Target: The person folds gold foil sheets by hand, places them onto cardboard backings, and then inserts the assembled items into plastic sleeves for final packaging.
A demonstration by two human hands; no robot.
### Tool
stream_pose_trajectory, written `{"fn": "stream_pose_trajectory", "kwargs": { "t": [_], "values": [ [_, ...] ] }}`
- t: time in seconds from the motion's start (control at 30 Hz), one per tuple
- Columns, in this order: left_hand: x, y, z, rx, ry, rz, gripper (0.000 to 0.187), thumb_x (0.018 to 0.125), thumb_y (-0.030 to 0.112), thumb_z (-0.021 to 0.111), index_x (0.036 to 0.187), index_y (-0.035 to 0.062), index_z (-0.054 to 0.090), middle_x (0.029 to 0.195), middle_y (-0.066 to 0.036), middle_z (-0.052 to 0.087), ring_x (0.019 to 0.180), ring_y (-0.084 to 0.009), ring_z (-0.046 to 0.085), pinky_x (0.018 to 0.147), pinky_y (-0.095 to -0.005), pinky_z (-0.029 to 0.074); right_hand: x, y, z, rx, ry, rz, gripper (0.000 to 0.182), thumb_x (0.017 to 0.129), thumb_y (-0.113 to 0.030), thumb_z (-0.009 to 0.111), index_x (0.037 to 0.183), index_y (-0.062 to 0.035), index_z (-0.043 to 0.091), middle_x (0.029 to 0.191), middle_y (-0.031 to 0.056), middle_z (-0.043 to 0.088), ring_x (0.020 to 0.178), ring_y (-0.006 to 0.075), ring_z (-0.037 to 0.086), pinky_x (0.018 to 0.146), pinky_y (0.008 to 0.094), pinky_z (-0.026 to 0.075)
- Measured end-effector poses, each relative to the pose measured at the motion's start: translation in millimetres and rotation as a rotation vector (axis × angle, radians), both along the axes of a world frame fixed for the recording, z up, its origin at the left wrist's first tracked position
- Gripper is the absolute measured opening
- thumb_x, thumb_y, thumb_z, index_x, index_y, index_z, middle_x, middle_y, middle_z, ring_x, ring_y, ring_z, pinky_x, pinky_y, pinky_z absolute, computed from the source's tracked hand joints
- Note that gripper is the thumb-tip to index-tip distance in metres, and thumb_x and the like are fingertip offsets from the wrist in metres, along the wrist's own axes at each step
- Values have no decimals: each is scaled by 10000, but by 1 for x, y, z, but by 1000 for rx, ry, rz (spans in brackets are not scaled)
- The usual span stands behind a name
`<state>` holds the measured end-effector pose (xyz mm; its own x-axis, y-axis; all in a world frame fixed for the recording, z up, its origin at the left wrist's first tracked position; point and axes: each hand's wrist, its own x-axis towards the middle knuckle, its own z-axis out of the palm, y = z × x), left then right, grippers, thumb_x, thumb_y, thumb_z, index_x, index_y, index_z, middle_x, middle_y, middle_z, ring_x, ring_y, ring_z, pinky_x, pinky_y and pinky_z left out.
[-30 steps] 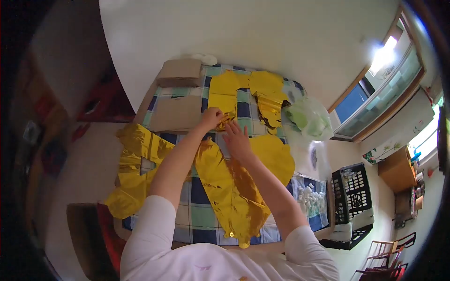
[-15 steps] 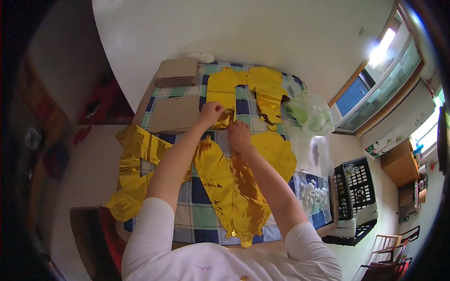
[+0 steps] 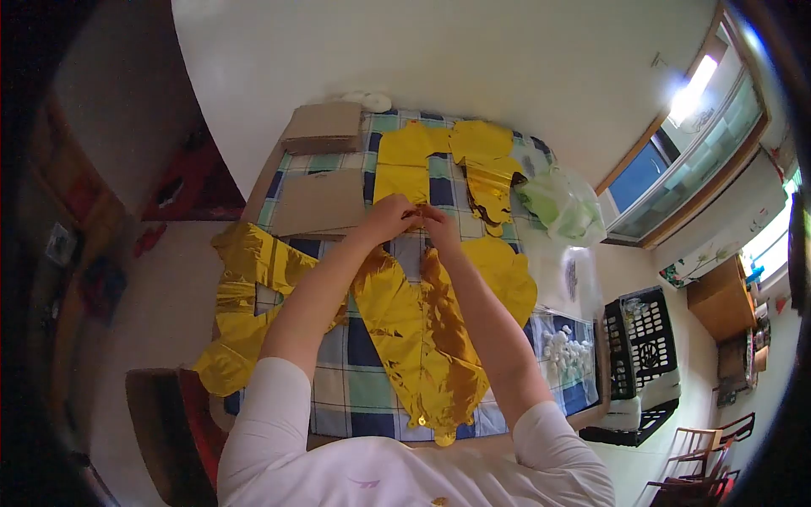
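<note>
- Right hand (image 3: 441,225) has moved in against the left hand (image 3: 394,216); fingertips meet.
- Both narrow, seemingly pinching the gold foil piece (image 3: 402,173) at 12 o'clock: its near end now gets two-handed work.

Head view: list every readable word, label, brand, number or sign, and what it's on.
No text reads clearly.
White shirt: small purple mark, no legible letters.
Clear plastic bag: dark print, too small and blurred to read.
Gold foil balloons: no printing I can make out.
</note>
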<state>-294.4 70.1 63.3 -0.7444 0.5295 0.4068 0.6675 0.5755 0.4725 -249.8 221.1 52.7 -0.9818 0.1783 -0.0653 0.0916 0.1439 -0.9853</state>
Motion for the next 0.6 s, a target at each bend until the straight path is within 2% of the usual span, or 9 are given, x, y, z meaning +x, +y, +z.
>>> {"fn": "stream_pose_trajectory", "kwargs": {
  "t": [0.1,0.2,0.3,0.4,0.5,0.6],
  "values": [
    [-13,-2,-23,-49,72,25,158,791,171,632,799,14,649,809,-158,612,824,-337,598,707,-426,474,-13,7,-29,-23,102,26,399,846,-122,601,1218,19,567,1118,157,638,1016,248,609,867,345,465],
    [-21,1,-30,61,20,92,197,782,187,656,760,-4,614,774,-152,596,785,-341,592,690,-427,473,-33,11,-54,354,73,46,367,819,-94,617,1177,-16,598,1064,165,624,987,333,590,866,400,460],
    [-14,3,-24,216,-65,144,192,779,174,671,750,-7,613,762,-150,611,766,-337,601,678,-423,477,-14,10,-54,644,506,56,368,788,-82,612,1154,-46,599,1064,147,581,992,380,544,856,464,450],
    [-18,5,-21,262,-127,159,175,783,168,679,797,-3,643,782,-152,638,756,-326,620,675,-408,488,13,-2,-23,1075,185,96,400,763,-78,606,1161,-49,580,1113,120,548,1050,346,519,840,478,447],
    [-21,3,-20,249,-105,160,184,794,175,675,866,6,672,813,-150,659,759,-315,635,678,-392,499,10,-4,-25,1060,458,-74,441,747,-104,614,1186,-110,575,1099,103,552,1068,295,515,844,462,437],
    [-18,4,-14,202,-139,164,189,821,188,652,874,8,683,832,-158,663,785,-333,628,698,-417,495,9,-13,-21,1232,538,-100,376,757,-63,578,1121,-151,613,1144,103,530,1048,284,506,853,419,406]
  ]
}}
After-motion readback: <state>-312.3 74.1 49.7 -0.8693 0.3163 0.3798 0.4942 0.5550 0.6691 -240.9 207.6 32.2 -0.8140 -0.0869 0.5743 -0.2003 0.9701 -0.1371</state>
